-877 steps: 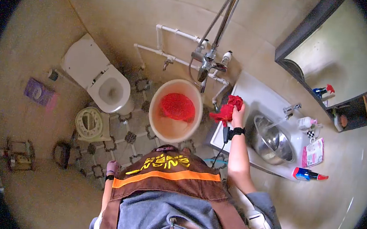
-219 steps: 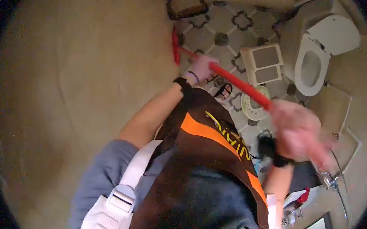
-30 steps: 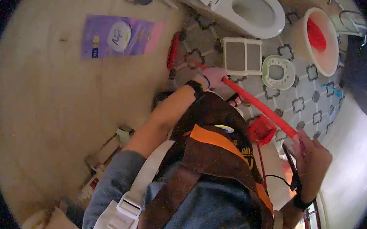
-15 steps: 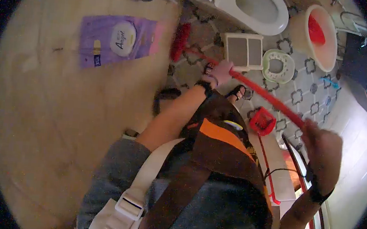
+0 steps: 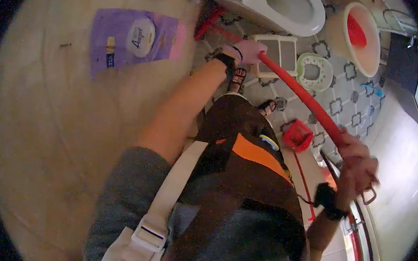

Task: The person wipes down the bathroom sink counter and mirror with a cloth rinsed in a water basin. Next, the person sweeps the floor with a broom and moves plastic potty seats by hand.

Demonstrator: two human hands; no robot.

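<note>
A broom with a long red handle (image 5: 302, 96) slants across the middle of the head view. Its red bristle head (image 5: 209, 23) is on the patterned tile floor near the wall. My left hand (image 5: 249, 52) is closed around the lower part of the handle. Farther up, near the hanging loop at the end, my right hand (image 5: 358, 164) grips the same handle, slightly blurred. Below the handle lies a red dustpan (image 5: 298, 136) with a thin red stick.
A white toilet (image 5: 295, 32) stands at the top, beside a pale tub (image 5: 374, 57) with something red inside. Near my feet are a white-framed step stool (image 5: 271, 75) and a pale green potty seat (image 5: 327, 71). A purple packet (image 5: 101, 33) is on the left wall.
My left hand and the broom head have shifted up and slightly left in view. The right hand's wrist has turned, and the handle's end loop now shows. Both hands keep their hold.
</note>
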